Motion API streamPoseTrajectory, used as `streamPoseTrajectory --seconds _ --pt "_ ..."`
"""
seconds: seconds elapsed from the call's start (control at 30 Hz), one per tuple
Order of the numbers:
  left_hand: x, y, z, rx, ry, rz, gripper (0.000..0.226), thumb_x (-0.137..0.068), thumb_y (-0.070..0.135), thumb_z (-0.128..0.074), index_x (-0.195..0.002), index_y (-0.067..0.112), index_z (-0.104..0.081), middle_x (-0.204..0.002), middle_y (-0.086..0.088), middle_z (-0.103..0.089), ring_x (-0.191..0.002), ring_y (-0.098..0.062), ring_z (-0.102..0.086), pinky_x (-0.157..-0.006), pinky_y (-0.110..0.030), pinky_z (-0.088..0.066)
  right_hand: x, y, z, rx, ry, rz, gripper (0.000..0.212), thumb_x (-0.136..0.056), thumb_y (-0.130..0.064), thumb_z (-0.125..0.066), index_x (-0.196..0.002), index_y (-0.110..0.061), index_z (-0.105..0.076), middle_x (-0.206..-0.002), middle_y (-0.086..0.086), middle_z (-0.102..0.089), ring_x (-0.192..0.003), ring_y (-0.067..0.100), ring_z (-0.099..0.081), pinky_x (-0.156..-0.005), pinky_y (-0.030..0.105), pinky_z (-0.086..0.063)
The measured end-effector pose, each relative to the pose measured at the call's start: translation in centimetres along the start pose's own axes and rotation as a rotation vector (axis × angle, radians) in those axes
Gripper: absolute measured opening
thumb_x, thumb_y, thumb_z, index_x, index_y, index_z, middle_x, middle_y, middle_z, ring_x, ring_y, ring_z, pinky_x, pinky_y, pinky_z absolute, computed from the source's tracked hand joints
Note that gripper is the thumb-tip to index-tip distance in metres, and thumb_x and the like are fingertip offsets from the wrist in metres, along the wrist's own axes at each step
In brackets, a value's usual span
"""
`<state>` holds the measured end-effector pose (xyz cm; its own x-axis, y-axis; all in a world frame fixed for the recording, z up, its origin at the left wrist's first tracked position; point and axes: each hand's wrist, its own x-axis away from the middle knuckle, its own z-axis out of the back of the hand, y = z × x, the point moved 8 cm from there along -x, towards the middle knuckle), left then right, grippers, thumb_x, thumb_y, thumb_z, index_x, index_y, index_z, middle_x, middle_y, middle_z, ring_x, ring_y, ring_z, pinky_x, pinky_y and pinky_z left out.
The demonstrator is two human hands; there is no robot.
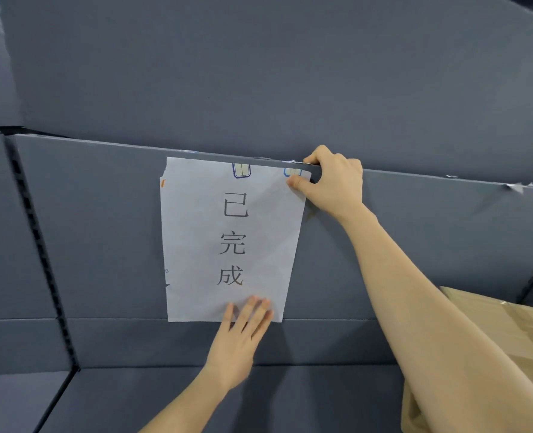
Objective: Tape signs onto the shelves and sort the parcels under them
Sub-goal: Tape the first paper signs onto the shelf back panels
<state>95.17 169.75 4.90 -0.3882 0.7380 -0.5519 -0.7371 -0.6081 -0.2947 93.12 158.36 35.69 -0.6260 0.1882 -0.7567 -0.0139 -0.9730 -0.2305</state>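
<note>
as the flat left hand (237,340) pressed the foot of the upright white paper sign (196,245), the right hand (337,179) pinched its top corner.

White paper sign (227,239) on grey shelf panel (103,229)
Left grip (240,335) rests on its bottom edge, right grip (334,179) pinches its top right corner; a brown cardboard parcel (493,354) sits lower right.

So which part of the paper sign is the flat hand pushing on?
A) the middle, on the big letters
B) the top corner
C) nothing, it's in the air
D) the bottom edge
D: the left hand lies with straight fingers on the bottom edge of the sign, while the right hand pinches its top right corner against the shelf edge.
</note>
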Motion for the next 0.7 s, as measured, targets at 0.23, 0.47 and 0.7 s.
streamPoseTrajectory --seconds 0.23,0.47,0.7 --pt "-0.6 1.4 -2.1 0.051 -0.119 0.029 0.125 -0.024 0.019 -0.085 -0.137 0.016 -0.032 -0.149 -0.010 -0.013 -0.137 -0.038 -0.012 -0.097 -0.059 -0.022 -0.2 0.2 -0.2 -0.002 0.005 0.001 0.031 -0.080 -0.043 -0.067 -0.090 -0.019 -0.050 -0.079 -0.004 -0.062 -0.075 0.014 -0.044 -0.074 0.025 -0.017" --pt "-0.6 1.1 -1.8 0.058 -0.139 0.043 0.156 -0.022 0.013 -0.084 -0.150 0.017 0.006 -0.158 -0.008 0.011 -0.144 -0.035 0.008 -0.101 -0.059 -0.018 0.0 0.1 -0.1 0.008 0.006 -0.009 0.032 -0.080 -0.043 -0.065 -0.093 -0.017 -0.052 -0.085 -0.003 -0.064 -0.077 0.014 -0.045 -0.075 0.025 -0.018" --pt "-1.1 1.7 -1.1 0.062 -0.421 0.078 0.113 -0.071 0.026 -0.075 -0.149 0.015 0.006 -0.142 -0.012 0.045 -0.125 -0.040 0.045 -0.106 -0.066 -0.007 0.0 -0.1 0.0 -0.011 -0.032 -0.070 0.031 -0.078 -0.041 -0.068 -0.085 -0.020 -0.046 -0.085 -0.002 -0.064 -0.077 0.016 -0.048 -0.078 0.026 -0.022"
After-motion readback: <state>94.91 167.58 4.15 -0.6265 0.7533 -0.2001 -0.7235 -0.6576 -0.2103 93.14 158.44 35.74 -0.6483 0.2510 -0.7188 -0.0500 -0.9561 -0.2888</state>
